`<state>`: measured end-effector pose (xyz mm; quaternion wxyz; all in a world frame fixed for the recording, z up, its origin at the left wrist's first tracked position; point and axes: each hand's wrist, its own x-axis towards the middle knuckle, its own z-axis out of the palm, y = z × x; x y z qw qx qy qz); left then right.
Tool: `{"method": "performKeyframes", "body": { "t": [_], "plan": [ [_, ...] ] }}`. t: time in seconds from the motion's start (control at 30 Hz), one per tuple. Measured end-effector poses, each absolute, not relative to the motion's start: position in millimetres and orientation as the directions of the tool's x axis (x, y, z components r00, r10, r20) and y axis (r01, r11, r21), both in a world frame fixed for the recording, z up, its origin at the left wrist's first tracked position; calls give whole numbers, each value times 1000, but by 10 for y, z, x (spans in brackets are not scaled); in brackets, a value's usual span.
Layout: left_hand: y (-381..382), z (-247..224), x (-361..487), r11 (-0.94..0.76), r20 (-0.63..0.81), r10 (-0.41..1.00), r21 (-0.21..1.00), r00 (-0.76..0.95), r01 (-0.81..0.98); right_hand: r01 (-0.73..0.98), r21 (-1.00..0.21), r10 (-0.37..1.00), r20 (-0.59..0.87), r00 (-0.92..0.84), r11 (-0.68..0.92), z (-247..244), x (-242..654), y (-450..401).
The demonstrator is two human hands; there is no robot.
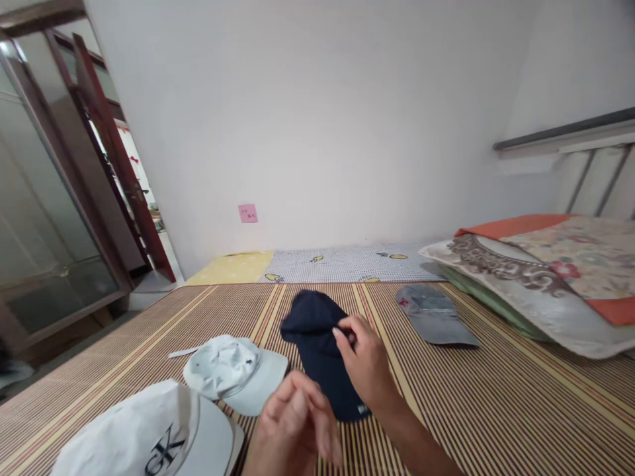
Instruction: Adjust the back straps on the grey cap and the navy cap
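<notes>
I see R hand (367, 360) fingers pinching navy cap (322, 350) crown on bed mat (496, 396); L hand (297, 423) fingers curled, empty. White caps (233, 373) & grey cap (434, 317) untouched.

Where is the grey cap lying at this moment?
The grey cap lies on the striped mat, right of the navy cap held by the right hand, beside the pillows.

The white cap (149, 430) at seven o'clock bears a dark "CK" monogram on its front. The pink note (247, 213) on the wall (317, 119), at eleven o'clock, carries small marks too faint to read. The grey cap (434, 314) at two o'clock shows a red mark, unreadable.
</notes>
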<state>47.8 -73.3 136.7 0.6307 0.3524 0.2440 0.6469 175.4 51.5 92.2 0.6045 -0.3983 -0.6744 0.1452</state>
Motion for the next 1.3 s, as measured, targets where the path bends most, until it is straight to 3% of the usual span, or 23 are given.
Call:
{"method": "performKeyframes", "body": {
  "t": [0.07, 0.13, 0.2, 0.37, 0.43, 0.57, 0.7, 0.87, 1.0, 1.13, 1.3],
  "plan": [
    [-602, 1296, 450, -160, 104, 987, 691, -123, -705, 463, -677, 784, 617, -68, 572, 810, 2075, 254],
    [-488, 1175, 425, -202, 1, 966, 628, -259, -752, 491, -739, 885, 420, -199, 461, 710, 2352, 66],
    [-381, 1016, 400, -196, -120, 935, 608, -333, -769, 511, -782, 932, 333, -142, 357, 627, 2605, -15],
    [-125, 528, 356, -89, -351, 833, 678, -427, -729, 532, -819, 953, 295, 71, 214, 346, 3072, 85],
    [-47, 337, 382, 28, -452, 806, 674, -382, -738, 455, -878, 967, 225, 120, 147, 161, 3151, 136],
    [29, 65, 605, 232, -576, 771, 650, -270, -724, 129, -991, 982, -15, 191, -40, -228, 3169, 216],
    [30, -2, 890, 288, -603, 761, 646, -241, -707, -56, -989, 955, -146, 257, -136, -387, 3100, 263],
    [-43, 191, 1006, 344, -583, 810, 552, -57, -760, -346, -911, 969, -247, 26, -223, -241, 3039, 170],
    [-132, 458, 1049, 339, -569, 822, 485, 3, -806, -346, -901, 963, -266, -35, -262, -107, 3202, 65],
    [-209, 608, 1062, 338, -564, 826, 494, 0, -801, -358, -909, 969, -244, 37, -215, 123, 3371, -16],
    [-355, 733, 952, 223, -287, 957, 620, 47, -752, -513, -855, 997, -62, -45, -77, 598, 3450, -164]
  ]
}}
